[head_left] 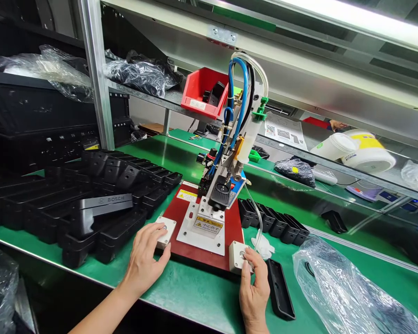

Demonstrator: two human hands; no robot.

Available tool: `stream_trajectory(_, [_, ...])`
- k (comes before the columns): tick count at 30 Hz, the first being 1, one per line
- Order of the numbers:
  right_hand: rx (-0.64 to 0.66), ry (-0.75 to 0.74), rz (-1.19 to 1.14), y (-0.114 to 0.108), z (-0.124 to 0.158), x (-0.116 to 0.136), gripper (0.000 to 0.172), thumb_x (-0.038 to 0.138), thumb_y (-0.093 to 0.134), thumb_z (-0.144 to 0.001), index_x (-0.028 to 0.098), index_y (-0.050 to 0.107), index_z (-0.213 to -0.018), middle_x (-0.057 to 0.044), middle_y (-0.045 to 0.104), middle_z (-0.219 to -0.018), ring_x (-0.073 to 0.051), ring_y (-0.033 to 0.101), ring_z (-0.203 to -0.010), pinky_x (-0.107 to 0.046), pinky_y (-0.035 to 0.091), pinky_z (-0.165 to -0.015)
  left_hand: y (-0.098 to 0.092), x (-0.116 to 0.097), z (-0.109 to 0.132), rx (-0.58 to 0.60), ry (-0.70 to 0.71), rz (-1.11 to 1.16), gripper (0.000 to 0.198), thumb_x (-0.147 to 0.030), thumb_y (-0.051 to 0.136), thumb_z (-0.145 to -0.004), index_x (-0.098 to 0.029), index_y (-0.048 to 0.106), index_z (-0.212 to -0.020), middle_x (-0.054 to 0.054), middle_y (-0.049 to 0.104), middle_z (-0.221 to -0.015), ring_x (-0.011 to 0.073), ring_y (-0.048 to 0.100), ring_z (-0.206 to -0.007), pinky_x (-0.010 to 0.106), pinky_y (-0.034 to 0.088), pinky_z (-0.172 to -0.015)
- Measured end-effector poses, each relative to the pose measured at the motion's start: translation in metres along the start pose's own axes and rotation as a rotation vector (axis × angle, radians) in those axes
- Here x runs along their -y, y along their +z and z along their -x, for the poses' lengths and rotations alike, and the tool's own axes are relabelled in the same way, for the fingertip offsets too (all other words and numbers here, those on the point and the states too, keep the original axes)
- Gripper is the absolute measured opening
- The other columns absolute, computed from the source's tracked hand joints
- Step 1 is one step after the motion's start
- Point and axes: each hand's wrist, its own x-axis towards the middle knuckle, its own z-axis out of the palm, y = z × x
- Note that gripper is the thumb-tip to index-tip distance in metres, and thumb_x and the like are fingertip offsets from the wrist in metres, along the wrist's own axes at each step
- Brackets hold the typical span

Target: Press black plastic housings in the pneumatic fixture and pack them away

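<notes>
A small press fixture with a red-brown base point(181, 248) stands on the green bench. My left hand point(144, 255) lies over the light-grey button box point(168, 230) at the base's left corner, fingers stretched onto its button and thumb apart. Over at the right corner, my right hand point(253, 287) touches the second button box point(235, 260) with fingers and thumb at its round button. Neither hand grasps anything. Between them, a black part point(220, 194) sits in the metal holder point(205, 213) beneath the press head. A warning label point(207, 225) marks the holder's front.
Rows of black housings point(118, 232) fill the left side, one grey BOSCH cover point(106, 202) on top. Smaller black parts point(271, 220) line up at right, near a black tray-like part point(280, 290) and a clear plastic bag point(341, 287). A red bin point(204, 93) occupies the shelf.
</notes>
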Motion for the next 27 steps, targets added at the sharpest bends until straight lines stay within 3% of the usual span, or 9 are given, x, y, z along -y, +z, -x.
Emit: stream_trajectory(27, [0.013, -0.036, 0.007, -0.0011, -0.001, 0.0029, 0.017, 0.022, 0.051, -0.093, 0.018, 0.062, -0.105, -0.012, 0.062, -0.113, -0.025, 0.058, -0.109, -0.046, 0.048, -0.092, -0.0007, -0.0003, -0.0017, 0.015, 0.008, 0.003, 0.028, -0.01, 0.06, -0.083, -0.016, 0.053, -0.11, 0.013, 0.058, -0.114, 0.0273, 0.054, -0.111, 0.046, 0.047, -0.094])
